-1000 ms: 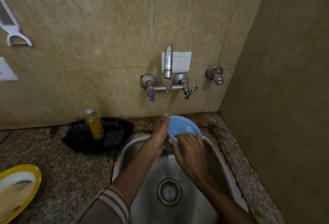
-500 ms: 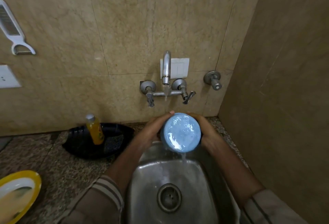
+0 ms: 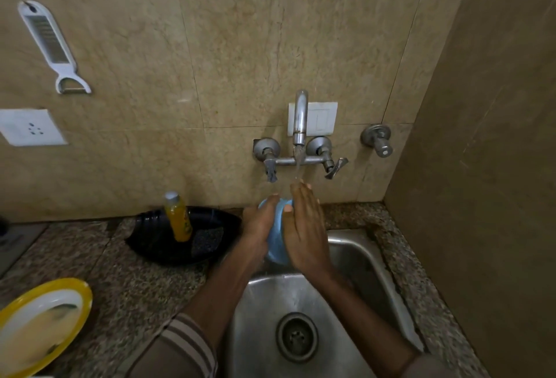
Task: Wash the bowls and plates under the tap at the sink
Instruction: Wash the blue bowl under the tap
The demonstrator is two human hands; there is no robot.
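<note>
A light blue bowl is held on edge between my two hands over the back of the steel sink. My left hand grips its left side. My right hand lies flat against its right side, fingers stretched up into the stream. The wall tap runs, and the water falls on my right fingertips and the bowl. Most of the bowl is hidden by my hands. A yellow-rimmed white plate lies on the counter at the lower left.
A black tray with an orange soap bottle and a scrub pad stands left of the sink. The granite counter surrounds the basin, whose drain is open. A side wall closes the right. A grater-peeler hangs at upper left.
The bowl has turned from bottom-facing-me to edge-on between my palms. My right hand has moved from behind its right side to flat against it, fingers up under the stream.
</note>
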